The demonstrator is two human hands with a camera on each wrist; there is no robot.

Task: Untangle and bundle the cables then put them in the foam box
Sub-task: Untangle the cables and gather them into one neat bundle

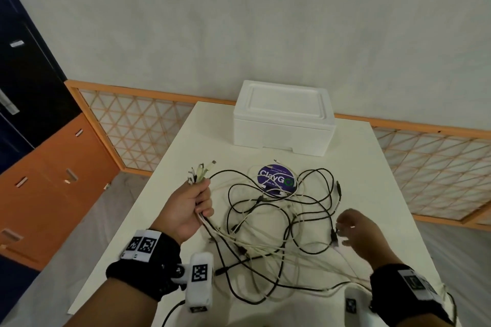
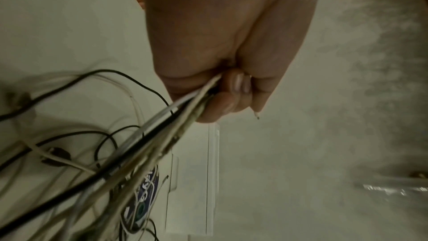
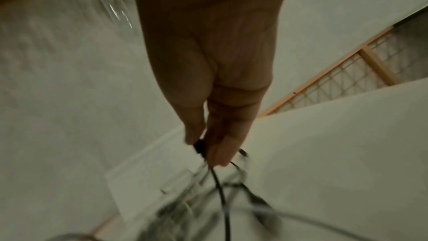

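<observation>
A tangle of black and white cables (image 1: 281, 223) lies spread over the white table (image 1: 164, 175). My left hand (image 1: 194, 204) grips several cable ends in a fist, and their plugs (image 1: 199, 172) stick up above it. The left wrist view shows the same cables (image 2: 166, 135) running out of the curled left fingers (image 2: 229, 102). My right hand (image 1: 353, 233) pinches a black cable end (image 1: 334, 236) at the right of the tangle; in the right wrist view thumb and fingers close on that black plug (image 3: 199, 146). The white foam box (image 1: 284, 119) stands closed at the far end.
A round purple sticker (image 1: 277, 180) lies on the table under some cable loops. An orange-framed lattice rail (image 1: 138, 130) runs behind the table. Orange and dark cabinets (image 1: 47, 167) stand at the left. The table's near edge lies just below my wrists.
</observation>
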